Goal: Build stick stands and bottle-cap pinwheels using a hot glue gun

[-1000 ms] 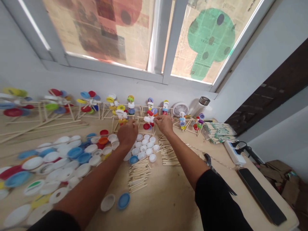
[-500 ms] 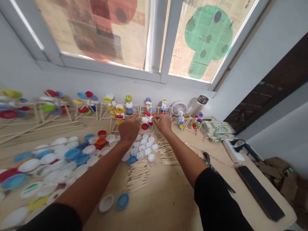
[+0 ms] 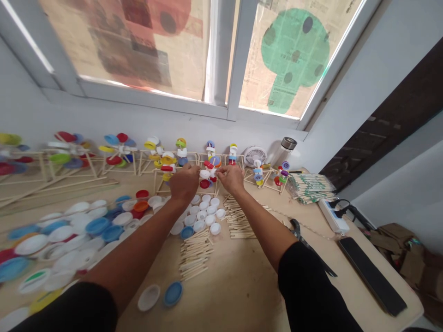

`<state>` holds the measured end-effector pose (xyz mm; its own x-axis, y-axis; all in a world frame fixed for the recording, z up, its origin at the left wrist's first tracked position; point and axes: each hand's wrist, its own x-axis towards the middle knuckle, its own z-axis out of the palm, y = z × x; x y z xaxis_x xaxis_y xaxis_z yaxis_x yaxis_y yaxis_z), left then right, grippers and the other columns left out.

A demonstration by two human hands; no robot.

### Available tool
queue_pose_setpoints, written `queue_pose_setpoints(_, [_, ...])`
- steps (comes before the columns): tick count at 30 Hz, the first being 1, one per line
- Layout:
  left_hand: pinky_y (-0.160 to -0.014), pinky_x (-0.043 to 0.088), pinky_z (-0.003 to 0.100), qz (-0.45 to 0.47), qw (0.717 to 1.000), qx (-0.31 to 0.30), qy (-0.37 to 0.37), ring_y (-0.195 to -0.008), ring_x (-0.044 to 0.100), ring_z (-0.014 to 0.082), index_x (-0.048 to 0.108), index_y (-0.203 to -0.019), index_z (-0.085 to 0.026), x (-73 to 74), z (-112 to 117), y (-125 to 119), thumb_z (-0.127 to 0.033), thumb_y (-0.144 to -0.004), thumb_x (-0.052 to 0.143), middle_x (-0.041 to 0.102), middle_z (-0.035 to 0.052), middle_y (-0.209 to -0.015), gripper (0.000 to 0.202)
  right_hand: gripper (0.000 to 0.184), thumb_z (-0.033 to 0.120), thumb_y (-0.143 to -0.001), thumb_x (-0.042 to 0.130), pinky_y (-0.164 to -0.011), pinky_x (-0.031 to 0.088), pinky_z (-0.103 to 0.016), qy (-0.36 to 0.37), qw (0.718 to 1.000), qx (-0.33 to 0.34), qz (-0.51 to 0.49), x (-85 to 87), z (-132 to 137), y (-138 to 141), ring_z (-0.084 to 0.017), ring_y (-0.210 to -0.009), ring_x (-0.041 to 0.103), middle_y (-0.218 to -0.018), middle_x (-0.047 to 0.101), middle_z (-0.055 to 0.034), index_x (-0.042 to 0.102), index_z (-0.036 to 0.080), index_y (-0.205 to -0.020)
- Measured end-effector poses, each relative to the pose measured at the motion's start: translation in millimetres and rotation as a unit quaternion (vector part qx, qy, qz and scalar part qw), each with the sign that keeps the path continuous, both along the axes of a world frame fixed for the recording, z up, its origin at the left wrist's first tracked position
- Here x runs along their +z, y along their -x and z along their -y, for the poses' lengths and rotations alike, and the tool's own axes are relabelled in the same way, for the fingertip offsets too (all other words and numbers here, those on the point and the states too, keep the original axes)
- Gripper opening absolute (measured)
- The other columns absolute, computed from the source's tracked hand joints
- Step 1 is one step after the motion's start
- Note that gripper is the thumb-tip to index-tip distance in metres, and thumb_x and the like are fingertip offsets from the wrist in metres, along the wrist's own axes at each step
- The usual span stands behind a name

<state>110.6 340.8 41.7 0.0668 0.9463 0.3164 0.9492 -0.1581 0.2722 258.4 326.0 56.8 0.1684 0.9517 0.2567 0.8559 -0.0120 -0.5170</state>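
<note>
The fingers of the left hand are hidden behind the back of the hand, so I cannot tell if they grip anything. The cap-and-stick model is small and partly covered; it stands at the centre of the frame, between both hands. The right hand has its fingertips pinched together on the right side of this model. Just below the hands, white caps and short sticks lie on the desk. At the left edge, the coloured lids are blurred.
</note>
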Motion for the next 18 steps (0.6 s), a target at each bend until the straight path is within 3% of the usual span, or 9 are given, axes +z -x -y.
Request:
queue_pose_setpoints(6, [-0.071,0.044,0.033,0.003,1.000,-0.003,-0.002,-0.097,0.066,0.0289,0.071,-0.112,-0.022,0.2,-0.1,-0.1,-0.026,-0.096,0.033,0.069,0.0124,-0.107,0.042,0.014,0.026,-0.086,0.067,-0.102,0.037,-0.039,-0.008,1.000,-0.003,-0.020,-1.3,0.6,-0.9,-0.023,-0.106,0.065,-0.099,0.079,-0.0016,0.080,0.028,-0.088])
queue_pose_setpoints(13, [-0.072,0.044,0.032,0.012,1.000,0.001,0.001,-0.099,0.065,0.0282,0.072,-0.108,-0.021,0.6,-0.7,0.4,-0.028,-0.096,0.034,0.070,0.0115,-0.107,0.040,0.029,0.025,-0.094,0.051,-0.092,0.045,-0.030,-0.016,0.997,-0.048,-0.052,-12.1,5.8,-14.3,-0.019,-0.104,0.067,-0.112,0.076,-0.0046,0.074,0.023,-0.112])
queue_pose_setpoints(18, [-0.073,0.044,0.032,0.019,1.000,0.004,0.004,-0.099,0.065,0.0287,0.072,-0.108,-0.020,0.4,-1.0,-0.1,-0.026,-0.095,0.034,0.070,0.0123,-0.106,0.040,0.031,0.025,-0.094,0.047,-0.076,0.048,-0.028,0.016,0.996,-0.077,-0.051,-24.0,17.7,-13.6,-0.021,-0.089,0.070,-0.096,0.078,-0.0056,0.078,0.023,-0.100])
